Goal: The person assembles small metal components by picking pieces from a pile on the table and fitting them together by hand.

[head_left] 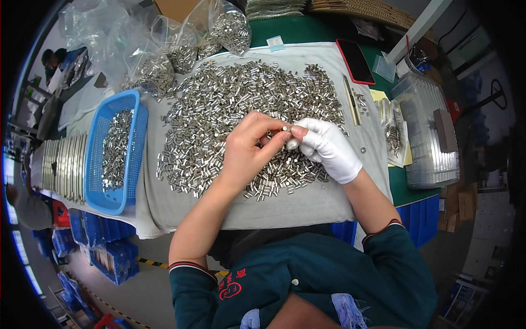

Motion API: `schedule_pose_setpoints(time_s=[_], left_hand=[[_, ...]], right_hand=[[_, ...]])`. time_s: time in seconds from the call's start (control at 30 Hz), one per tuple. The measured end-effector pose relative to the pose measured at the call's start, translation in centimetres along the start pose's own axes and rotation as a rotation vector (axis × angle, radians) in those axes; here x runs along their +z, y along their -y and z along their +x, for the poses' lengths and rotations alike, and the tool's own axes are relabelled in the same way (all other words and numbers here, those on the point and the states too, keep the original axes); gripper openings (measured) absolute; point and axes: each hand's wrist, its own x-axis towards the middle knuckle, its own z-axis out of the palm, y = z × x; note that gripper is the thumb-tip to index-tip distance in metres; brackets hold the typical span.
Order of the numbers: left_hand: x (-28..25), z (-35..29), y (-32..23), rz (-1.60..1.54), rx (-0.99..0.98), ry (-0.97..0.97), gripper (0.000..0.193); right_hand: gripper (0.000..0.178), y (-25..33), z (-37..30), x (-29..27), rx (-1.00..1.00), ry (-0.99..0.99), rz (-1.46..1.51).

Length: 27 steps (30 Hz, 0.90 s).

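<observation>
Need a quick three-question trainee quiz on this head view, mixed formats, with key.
1. Which hand wears the white glove?
2. True or false: the blue basket stands to the right of the loose pile.
3. Fill in: behind the loose pile, more small metal pieces sit in clear plastic ____.

Key:
1. The right hand.
2. False: the blue basket stands left of the loose pile.
3. Bags.

Dark green shirt (323,263), striped cuffs (192,266), white right-hand glove (333,153)
</observation>
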Motion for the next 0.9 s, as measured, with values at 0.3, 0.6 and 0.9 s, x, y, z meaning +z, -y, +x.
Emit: schedule_pose_setpoints(time_s=[0.3,0.6,0.9], left_hand=[[-0.3,0.2,0.1,0.451,0.35,-0.029,0.01],[-0.6,0.2,-0.4,0.521,0.466,-0.039,0.016],[-0.7,0.1,-0.6,0.504,0.441,-0.024,0.017]], right_hand=[[0.028,-0.3,0.2,0.2,-0.207,-0.085,-0.333],[0.025,-0.6,0.5,-0.2,0.089,0.098,0.232],[0.027,-1.8,1.3,-0.9,0.299,0.292,0.599]])
